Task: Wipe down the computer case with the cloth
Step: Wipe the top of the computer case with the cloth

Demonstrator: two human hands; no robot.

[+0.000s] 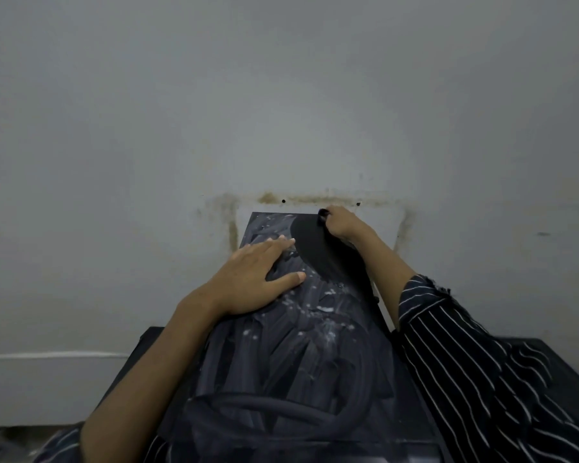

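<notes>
A black computer case (301, 345) stands in front of me, its top panel smeared with grey dust streaks and white specks. My left hand (251, 279) lies flat on the panel's left side, fingers straight. At the case's far right corner my right hand (340, 222) grips a black cloth (323, 215). A dark clean swath (318, 248) runs along the right side of the panel below that hand. Most of the cloth is hidden inside the fist.
The case sits on a black surface (565, 372) against a grey wall (281, 95) with brown stain marks and two small holes just behind it. My striped sleeve (482, 362) covers the right side. A white line (47, 355) runs along the wall at lower left.
</notes>
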